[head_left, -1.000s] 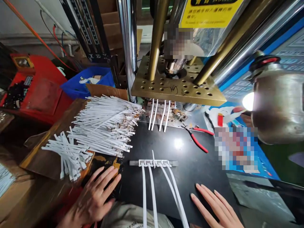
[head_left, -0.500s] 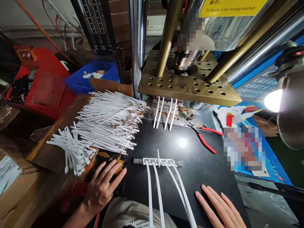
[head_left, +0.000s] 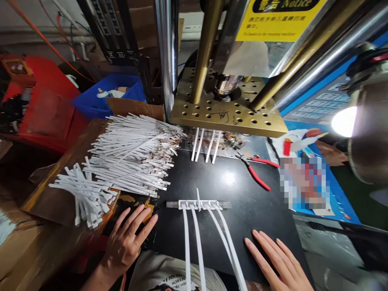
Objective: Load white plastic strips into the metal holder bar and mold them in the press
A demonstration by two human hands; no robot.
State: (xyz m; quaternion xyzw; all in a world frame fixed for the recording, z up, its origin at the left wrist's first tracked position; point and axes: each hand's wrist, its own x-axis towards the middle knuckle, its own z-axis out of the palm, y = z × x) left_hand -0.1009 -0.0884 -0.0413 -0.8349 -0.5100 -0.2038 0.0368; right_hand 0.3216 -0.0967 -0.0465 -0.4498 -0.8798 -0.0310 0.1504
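Note:
My left hand [head_left: 127, 238] lies flat with fingers spread at the near left edge of the black work plate [head_left: 242, 194], holding nothing. My right hand [head_left: 277, 262] lies flat and empty on the plate's near right part. Between them a moulded white strip [head_left: 198, 205] joins several flat white cables [head_left: 194, 246] that run back towards me. Further off, several white cable ends [head_left: 204, 144] stick out from under the brass press plate [head_left: 227, 113]. A big pile of loose white cable pieces [head_left: 133, 155] lies to the left.
Red-handled pliers [head_left: 257, 171] lie on the plate right of the press. A smaller heap of white pieces [head_left: 86, 196] sits on a brown board. A blue bin [head_left: 106, 97] and red machine [head_left: 39, 105] stand at back left. A lit lamp [head_left: 360, 129] hangs at right.
Both hands stay flat in about the same places; only the head camera has shifted slightly, tilting the view.

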